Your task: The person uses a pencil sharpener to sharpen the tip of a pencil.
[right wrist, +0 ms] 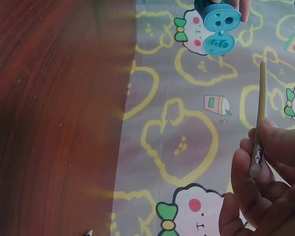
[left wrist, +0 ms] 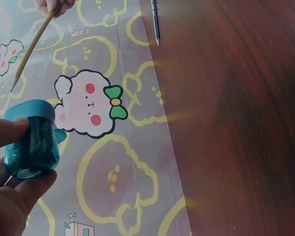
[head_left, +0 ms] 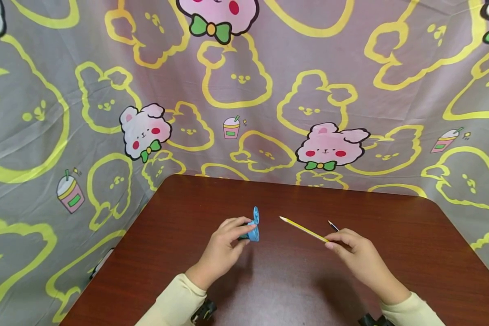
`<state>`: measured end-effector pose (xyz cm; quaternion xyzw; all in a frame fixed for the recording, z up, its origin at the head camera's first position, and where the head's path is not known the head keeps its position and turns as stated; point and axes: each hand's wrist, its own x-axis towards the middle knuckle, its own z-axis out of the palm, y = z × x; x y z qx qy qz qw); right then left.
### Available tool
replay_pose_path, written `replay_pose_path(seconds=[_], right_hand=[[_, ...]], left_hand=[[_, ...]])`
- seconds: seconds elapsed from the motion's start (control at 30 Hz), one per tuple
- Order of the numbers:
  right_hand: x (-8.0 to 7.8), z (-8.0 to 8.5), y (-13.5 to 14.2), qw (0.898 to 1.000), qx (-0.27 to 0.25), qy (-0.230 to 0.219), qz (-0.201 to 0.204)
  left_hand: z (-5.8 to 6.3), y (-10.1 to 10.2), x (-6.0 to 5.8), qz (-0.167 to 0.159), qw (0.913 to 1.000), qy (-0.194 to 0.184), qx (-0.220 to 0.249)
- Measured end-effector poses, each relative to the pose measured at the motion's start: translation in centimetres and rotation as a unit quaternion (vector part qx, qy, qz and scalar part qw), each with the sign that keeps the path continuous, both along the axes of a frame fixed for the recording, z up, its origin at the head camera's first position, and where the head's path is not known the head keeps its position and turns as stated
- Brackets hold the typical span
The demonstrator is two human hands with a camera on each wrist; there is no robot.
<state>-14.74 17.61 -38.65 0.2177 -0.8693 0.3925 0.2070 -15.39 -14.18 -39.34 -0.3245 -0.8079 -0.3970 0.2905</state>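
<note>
My left hand (head_left: pixel 222 246) grips a blue pencil sharpener (head_left: pixel 253 232) above the table, its hinged lid flipped open. Holes of different sizes show in the sharpener's top (right wrist: pixel 222 18) in the right wrist view. Its see-through body (left wrist: pixel 33 147) is between thumb and fingers in the left wrist view. My right hand (head_left: pixel 360 256) pinches a yellow pencil (head_left: pixel 303 229) near its eraser end (right wrist: pixel 255 169). The pencil's sharpened tip points left toward the sharpener, with a gap between them. Beyond the right hand lies a dark pencil (head_left: pixel 333 226), partly hidden by that hand in the head view.
A dark reddish-brown table (head_left: pixel 212 199) with rounded far corners lies under both hands. Hanging cloth (head_left: pixel 265 59) printed with cartoon rabbits and yellow outlines surrounds its back and sides. A black strap (head_left: pixel 203 311) is on the left wrist, another (head_left: pixel 375 320) on the right.
</note>
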Motion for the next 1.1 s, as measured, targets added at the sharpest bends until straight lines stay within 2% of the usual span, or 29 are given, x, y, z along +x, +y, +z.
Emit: replay_pose_path(seconds=[0.33, 0.57, 0.87, 1.1], right_hand=[[0.2, -0.6, 1.2, 0.998, 0.014, -0.013, -0.061], [0.0, -1.2, 2.0, 0.992, 0.028, -0.046, -0.110], [-0.8, -2.2, 2.6, 0.984, 0.057, -0.091, -0.139], [-1.3, -2.9, 2.8, 0.975, 0.060, -0.154, -0.146]], left_hand=[[-0.2, 0.0, 0.0, -0.006, 0.9998, -0.017, -0.011], [-0.4, -0.1, -0.3, -0.013, 0.9997, -0.011, -0.015], [-0.7, -0.2, -0.7, -0.010, 0.9996, 0.003, -0.025], [-0.7, -0.1, -0.8, -0.006, 0.9992, -0.007, -0.038]])
